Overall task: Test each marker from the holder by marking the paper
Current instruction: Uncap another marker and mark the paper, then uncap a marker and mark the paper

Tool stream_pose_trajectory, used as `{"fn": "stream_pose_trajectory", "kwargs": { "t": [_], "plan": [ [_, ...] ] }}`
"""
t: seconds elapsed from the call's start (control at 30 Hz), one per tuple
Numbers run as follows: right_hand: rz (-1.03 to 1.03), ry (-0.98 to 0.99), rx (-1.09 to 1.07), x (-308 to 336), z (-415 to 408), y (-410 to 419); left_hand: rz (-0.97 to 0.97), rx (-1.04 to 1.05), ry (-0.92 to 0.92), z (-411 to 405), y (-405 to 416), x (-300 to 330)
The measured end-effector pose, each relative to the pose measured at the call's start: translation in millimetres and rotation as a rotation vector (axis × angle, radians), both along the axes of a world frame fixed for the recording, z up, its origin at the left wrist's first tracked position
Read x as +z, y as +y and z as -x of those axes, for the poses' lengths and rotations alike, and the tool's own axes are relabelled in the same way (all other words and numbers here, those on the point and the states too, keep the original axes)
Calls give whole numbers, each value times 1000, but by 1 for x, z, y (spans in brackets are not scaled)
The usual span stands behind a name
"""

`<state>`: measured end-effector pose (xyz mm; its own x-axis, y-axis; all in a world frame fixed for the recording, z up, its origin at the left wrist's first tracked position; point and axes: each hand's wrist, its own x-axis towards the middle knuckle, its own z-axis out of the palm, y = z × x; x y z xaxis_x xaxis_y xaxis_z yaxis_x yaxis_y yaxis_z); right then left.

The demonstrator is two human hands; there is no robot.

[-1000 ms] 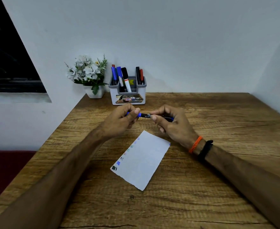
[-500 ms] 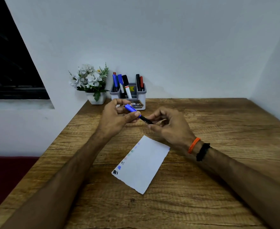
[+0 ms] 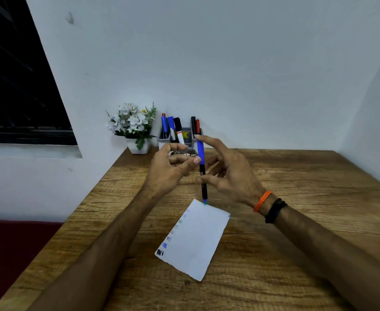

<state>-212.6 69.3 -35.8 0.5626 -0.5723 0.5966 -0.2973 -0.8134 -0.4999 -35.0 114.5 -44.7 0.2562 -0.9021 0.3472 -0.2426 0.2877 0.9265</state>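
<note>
Head view shows the marker (image 3: 202, 169) now standing almost upright between the two hands, blue part up and a small teal end down, just above the far corner of the paper (image 3: 195, 240); half a second ago it lay slanted, and one second ago it was held level between both hands. The right hand (image 3: 230, 173) holds it, index fingertip at the top of the blue part and thumb against the black barrel, the other fingers spread. The left hand (image 3: 170, 169) has its fingers loosely bent, and one fingertip touches the blue part; if it really grips, I cannot tell. The paper lies flat on the wooden table (image 3: 296, 254), with a row of small colour marks along its left edge. The camera looks higher now, so more of the white wall (image 3: 229, 63) is seen, and a dark window (image 3: 16, 86) at left. At the table's far edge stands the grey holder (image 3: 185, 140), with blue, black and red markers upright in its compartments. Beside it is a white pot of flowers (image 3: 135, 126).
</note>
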Motion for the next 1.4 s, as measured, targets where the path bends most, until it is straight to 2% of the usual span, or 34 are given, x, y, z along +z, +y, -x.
{"fn": "stream_pose_trajectory", "kwargs": {
  "t": [0.07, 0.2, 0.3, 0.43, 0.8, 0.93, 1.1, 1.3, 1.4],
  "plan": [
    [-30, -43, -20, 5, -4, -6, -65, 81, -207, -11, -3, -6],
    [-69, -87, -25, 14, -22, -22, -236, 271, -804, -31, -10, -27],
    [-55, -117, -31, 21, -42, -39, -353, 274, -1012, -46, -19, -44],
    [-9, -150, -71, 31, -71, -62, -462, 243, -1054, -48, -24, -50],
    [69, -263, -146, 48, -140, -112, -483, 253, -1101, -51, -30, -55],
    [94, -211, -154, 44, -150, -117, -471, 260, -1101, -51, -30, -57],
    [128, 108, -165, 24, -148, -115, -470, 262, -1096, -50, -31, -56],
    [125, 80, -182, 22, -140, -109, -471, 254, -1085, -48, -28, -53],
    [60, -6, -186, 21, -129, -108, -491, 241, -1086, -48, -27, -49]
  ]
}}
